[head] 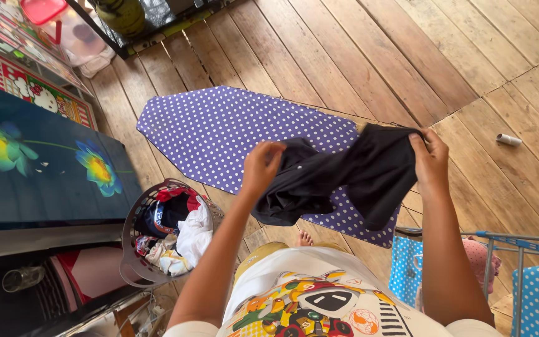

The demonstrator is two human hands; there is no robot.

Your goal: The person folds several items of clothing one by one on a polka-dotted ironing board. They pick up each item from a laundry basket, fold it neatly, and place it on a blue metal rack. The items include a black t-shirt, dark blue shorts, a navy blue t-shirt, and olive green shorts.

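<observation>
The left hand (262,163) is closed on a bunched part of a black garment (338,178), fingers curled over the cloth near its middle. The right hand (430,163) pinches the garment's upper edge between thumb and fingers, lifted a little higher than the left. Between the two hands the cloth hangs slack and crumpled, held in the air above the near end of a purple ironing board (232,134) with white dots, which lies flat on the wooden floor (357,56).

Judging from this hold, the person is sorting out the garment's shape above the board. To do that well, it would help to find two matching points, such as both ends of a waistband or hem, and take one in each hand, so the cloth drops straight instead of twisting. The left hand has a fistful rather than an edge; a lighter pinch on a seam would let the folds fall open. The garment should be lowered onto the board's wide part with the hem pulled taut, since cloth laid down bunched will hold its creases.

Left of the person stands a laundry basket (157,249) with mixed clothes in it, beside a dark table (45,181) printed with flowers. A bare foot (304,238) shows just beside the board's near edge. At the lower right is a metal rack (519,249) with blue dotted cloth, and a small white tube (508,140) lies on the floor well apart from the board.
</observation>
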